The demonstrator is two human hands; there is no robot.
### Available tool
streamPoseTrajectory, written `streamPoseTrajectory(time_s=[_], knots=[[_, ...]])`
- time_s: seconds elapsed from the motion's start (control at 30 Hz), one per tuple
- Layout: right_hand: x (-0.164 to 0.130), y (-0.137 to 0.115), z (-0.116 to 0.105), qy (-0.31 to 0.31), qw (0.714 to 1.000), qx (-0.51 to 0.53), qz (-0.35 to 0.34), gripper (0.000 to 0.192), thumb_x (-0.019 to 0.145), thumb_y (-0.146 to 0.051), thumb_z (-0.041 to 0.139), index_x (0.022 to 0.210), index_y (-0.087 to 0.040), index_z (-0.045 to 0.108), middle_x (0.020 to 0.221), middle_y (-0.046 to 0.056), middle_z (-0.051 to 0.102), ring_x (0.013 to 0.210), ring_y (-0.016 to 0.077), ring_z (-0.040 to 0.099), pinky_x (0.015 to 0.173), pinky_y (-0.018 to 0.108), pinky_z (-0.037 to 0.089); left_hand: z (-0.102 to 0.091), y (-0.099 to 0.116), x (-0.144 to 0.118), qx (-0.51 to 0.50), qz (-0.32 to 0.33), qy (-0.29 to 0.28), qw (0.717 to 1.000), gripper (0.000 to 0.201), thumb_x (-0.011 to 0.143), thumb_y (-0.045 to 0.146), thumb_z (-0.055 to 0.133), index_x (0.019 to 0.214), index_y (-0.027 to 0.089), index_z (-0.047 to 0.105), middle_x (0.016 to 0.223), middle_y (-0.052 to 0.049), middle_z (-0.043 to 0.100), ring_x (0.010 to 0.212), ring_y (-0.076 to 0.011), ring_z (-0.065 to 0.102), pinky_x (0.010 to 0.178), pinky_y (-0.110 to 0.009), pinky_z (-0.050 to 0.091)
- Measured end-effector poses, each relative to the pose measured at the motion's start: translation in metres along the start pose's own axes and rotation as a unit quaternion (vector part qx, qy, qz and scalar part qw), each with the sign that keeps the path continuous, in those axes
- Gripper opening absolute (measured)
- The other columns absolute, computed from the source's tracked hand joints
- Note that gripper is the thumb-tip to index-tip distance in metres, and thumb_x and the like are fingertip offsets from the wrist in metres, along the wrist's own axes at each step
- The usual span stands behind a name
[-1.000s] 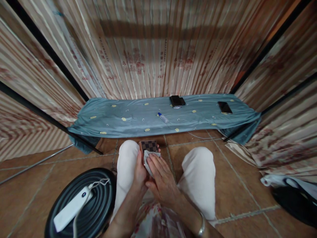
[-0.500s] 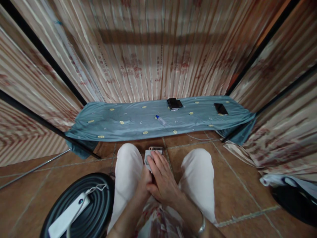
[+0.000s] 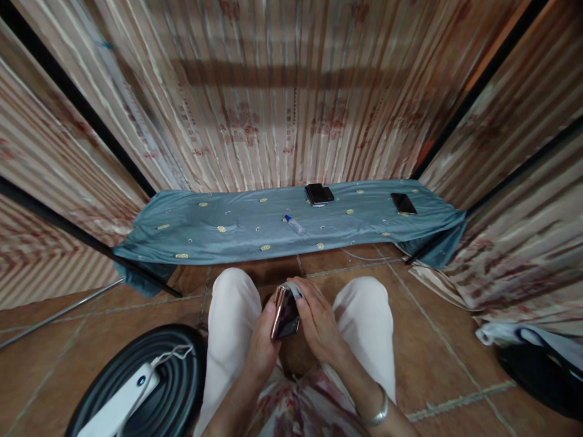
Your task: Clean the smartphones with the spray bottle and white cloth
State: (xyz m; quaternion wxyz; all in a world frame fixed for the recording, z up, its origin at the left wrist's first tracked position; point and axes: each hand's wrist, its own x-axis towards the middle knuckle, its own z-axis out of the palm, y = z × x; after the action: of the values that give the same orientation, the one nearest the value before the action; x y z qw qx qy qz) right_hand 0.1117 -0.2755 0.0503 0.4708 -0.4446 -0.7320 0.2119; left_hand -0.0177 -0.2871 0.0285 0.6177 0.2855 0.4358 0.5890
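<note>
Between my knees, my left hand (image 3: 263, 328) is closed round one side of a dark-screened phone (image 3: 288, 320) with a rose-gold edge, which is tilted. My right hand (image 3: 317, 315) is at the phone's other side, its fingers bent over the far end and pressing a light grey cloth (image 3: 291, 287) against it. Part of the cloth is hidden under those fingers. Beyond my knees, a small clear bottle with a blue cap (image 3: 294, 224) lies on a bench draped in blue-green cloth (image 3: 241, 209).
Stacked dark flat devices (image 3: 319, 194) and another dark phone (image 3: 403, 203) lie on the bench. A white device with a cord (image 3: 121, 400) rests on a round black ribbed stool (image 3: 182, 382) at my left. Black poles (image 3: 77, 100) and striped curtains (image 3: 273, 121) enclose the space.
The phone has turned so its dark face and rose-gold edge show. My right hand has moved off the top to the right side, and the grey cloth has shifted with it.
</note>
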Motion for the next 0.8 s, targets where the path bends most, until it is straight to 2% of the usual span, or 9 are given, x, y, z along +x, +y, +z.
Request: streamPoseTrajectory(time_s=[0.13,0.33,0.43,0.6,0.7,0.8], knots=[[0.002,0.001,-0.002,0.008,0.993,0.084,0.081,0.035,0.101,-0.030,0.034,0.125,-0.022,0.058,0.125,0.007,0.064,0.118,0.0182,0.058,0.103,0.035,0.046,0.010,0.006,-0.004,-0.092,-0.071,-0.004,0.993,0.055,0.069,0.062,0.067,0.104,0.019,0.071,0.111,-0.010,0.073,0.122,-0.0324,0.057,0.104,-0.045,0.043],[0.006,0.002,0.000,0.027,0.968,0.180,0.174,0.038,0.100,-0.041,0.039,0.124,-0.023,0.063,0.115,0.004,0.071,0.106,0.0187,0.066,0.094,0.031,0.051,0.016,0.020,-0.006,-0.123,-0.112,0.003,0.986,0.055,0.067,0.039,0.075,0.117,0.018,0.064,0.108,-0.009,0.073,0.107,-0.0310,0.065,0.089,-0.042,0.053],[0.004,0.002,0.005,0.031,0.955,0.214,0.202,0.042,0.099,-0.045,0.039,0.128,-0.023,0.061,0.116,0.003,0.071,0.110,0.0203,0.065,0.095,0.032,0.051,0.017,0.024,-0.005,-0.132,-0.114,0.009,0.985,0.055,0.071,0.040,0.070,0.121,0.018,0.062,0.109,-0.008,0.073,0.106,-0.0300,0.066,0.086,-0.041,0.054],[-0.002,0.002,0.016,0.061,0.945,0.223,0.231,0.047,0.099,-0.046,0.041,0.138,-0.024,0.052,0.132,0.003,0.063,0.126,0.0201,0.056,0.105,0.032,0.045,0.015,0.017,0.000,-0.109,-0.071,-0.004,0.992,0.058,0.076,0.045,0.064,0.128,0.020,0.059,0.120,-0.008,0.069,0.118,-0.0298,0.059,0.096,-0.040,0.048],[-0.007,0.002,0.020,0.064,0.950,0.220,0.214,0.047,0.100,-0.044,0.040,0.143,-0.025,0.046,0.138,0.002,0.058,0.131,0.0190,0.051,0.110,0.034,0.041,0.012,0.010,0.003,-0.074,-0.025,0.004,0.997,0.052,0.078,0.047,0.063,0.123,0.021,0.062,0.127,-0.008,0.066,0.124,-0.0293,0.054,0.101,-0.040,0.044],[-0.011,0.001,0.022,0.061,0.961,0.200,0.182,0.048,0.100,-0.041,0.039,0.145,-0.026,0.042,0.143,0.002,0.053,0.134,0.0190,0.047,0.112,0.037,0.039,0.010,0.011,0.005,-0.064,-0.007,0.003,0.998,0.046,0.078,0.047,0.062,0.116,0.021,0.065,0.126,-0.007,0.066,0.124,-0.0282,0.054,0.102,-0.040,0.042]])
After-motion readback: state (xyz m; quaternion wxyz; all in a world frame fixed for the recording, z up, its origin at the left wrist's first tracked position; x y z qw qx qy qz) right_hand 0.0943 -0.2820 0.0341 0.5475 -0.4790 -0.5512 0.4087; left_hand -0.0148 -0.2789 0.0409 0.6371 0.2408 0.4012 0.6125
